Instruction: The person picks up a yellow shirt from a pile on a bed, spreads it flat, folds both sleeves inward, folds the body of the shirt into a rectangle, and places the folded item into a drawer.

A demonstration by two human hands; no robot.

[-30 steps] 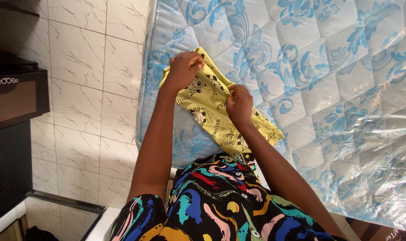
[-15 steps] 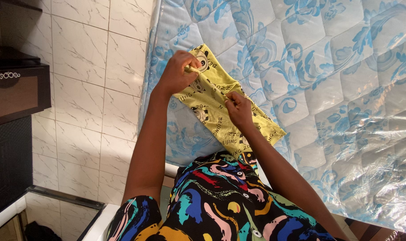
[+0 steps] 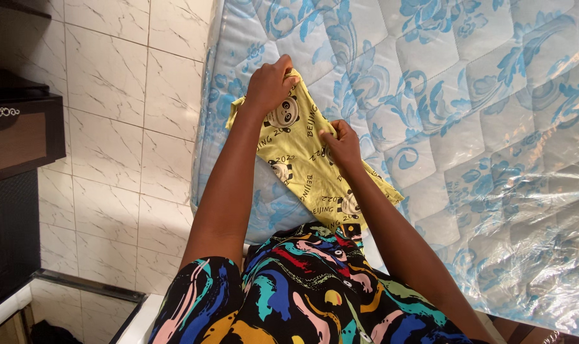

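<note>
Compared with half a second back, your left hand (image 3: 268, 85) has slid up toward the far end of the yellow cloth (image 3: 305, 159), and the fabric between your two hands has flattened out. In the earlier frames that stretch was bunched into a ridge you were pinching; now the panda print lies open and smooth, so the piece reads as spread flat rather than gathered.

Your left fingers are curled shut over the top edge of the yellow cloth, gripping it near the corner. Your right hand (image 3: 343, 143) sits lower down on the right edge, fingers closed in a pinch on the fabric there. It's barely shifted from where it was a moment ago, so it looks like the anchor while the left does the pulling.

The yellow cloth is lying on the mattress (image 3: 467, 102), close to its left side edge and running diagonally down toward your patterned shirt (image 3: 315, 286). The lower end reaches almost to your body. The mattress is the blue floral quilted kind, still in its clear plastic wrap.

My read: the cloth is getting tensioned and smoothed, and that part looks about there, since the middle is wrinkle-free now. The small flap at the upper left, just beside your left wrist, still sticks out past the edge.

Off to the left there's tiled floor (image 3: 124, 140) and a dark cabinet (image 3: 15, 134), well apart from everything.
</note>
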